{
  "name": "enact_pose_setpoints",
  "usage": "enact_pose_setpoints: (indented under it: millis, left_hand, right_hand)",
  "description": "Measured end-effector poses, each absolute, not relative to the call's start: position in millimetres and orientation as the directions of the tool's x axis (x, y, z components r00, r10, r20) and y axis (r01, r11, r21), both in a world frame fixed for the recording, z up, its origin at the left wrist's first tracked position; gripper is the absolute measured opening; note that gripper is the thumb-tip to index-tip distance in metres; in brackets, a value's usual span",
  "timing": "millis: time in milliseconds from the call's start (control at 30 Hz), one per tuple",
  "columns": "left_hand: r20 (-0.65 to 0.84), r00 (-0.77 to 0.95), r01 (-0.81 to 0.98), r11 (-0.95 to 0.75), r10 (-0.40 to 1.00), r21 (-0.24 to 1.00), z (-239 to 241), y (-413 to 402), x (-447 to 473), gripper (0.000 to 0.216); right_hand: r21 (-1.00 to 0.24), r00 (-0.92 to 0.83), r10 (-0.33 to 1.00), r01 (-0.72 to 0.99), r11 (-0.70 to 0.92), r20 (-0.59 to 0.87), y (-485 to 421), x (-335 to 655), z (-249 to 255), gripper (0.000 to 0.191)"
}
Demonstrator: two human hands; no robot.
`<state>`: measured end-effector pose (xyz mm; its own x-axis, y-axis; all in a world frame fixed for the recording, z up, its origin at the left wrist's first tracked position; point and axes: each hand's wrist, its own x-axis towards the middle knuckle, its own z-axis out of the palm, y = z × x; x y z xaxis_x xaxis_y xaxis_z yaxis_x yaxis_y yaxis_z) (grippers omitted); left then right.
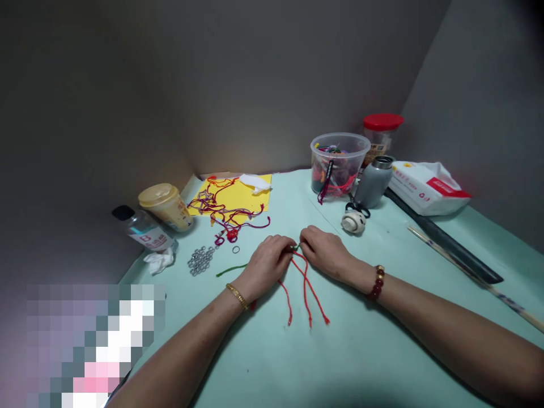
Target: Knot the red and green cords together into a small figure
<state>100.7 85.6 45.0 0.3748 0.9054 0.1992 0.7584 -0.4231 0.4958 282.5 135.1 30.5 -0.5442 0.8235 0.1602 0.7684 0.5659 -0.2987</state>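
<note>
My left hand (270, 259) and my right hand (325, 249) meet over the middle of the table, fingers closed. Between their fingertips runs a short stretch of green cord (232, 270), whose loose end comes out to the left of my left hand. Red cords (306, 289) hang from the same spot and lie toward me, several ends spread on the cloth. Fingers hide the place where the cords join. To the left of my left hand lie a small ring (236, 249) and a cluster of silver rings (200, 260).
Knotted cords lie on yellow paper (250, 198) at the back left. A bottle (148, 231) and a cup (168, 207) stand left. Behind my right hand are a clear tub (340, 164), a grey flask (374, 184), scissors (359, 211) and a tissue pack (429, 187).
</note>
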Motion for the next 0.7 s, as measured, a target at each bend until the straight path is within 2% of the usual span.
enact_pose_setpoints:
  millis: [100,167,400,500,700]
  left_hand:
    - [0.197,0.346,0.734,-0.395,0.917,0.552,50,87,90,0.023]
    - [0.187,0.308,0.757,-0.359,0.933,0.546,56,86,77,0.022]
    - [0.029,0.203,0.911,-0.199,0.979,0.361,72,61,35,0.023]
    - [0.012,0.196,0.926,-0.189,0.98,0.327,66,52,30,0.019]
    - [0.066,0.158,0.927,-0.171,0.985,0.334,58,56,30,0.019]
  right_hand:
    - [-0.322,-0.555,0.816,0.752,0.575,0.162,134,283,28,0.013]
    - [-0.36,-0.578,0.8,0.72,0.593,0.162,134,287,28,0.013]
    - [-0.532,-0.686,0.72,0.573,0.623,0.104,140,303,41,0.012]
    - [-0.535,-0.687,0.721,0.578,0.616,0.088,141,304,42,0.009]
    - [-0.489,-0.656,0.749,0.623,0.611,0.1,141,300,37,0.011]
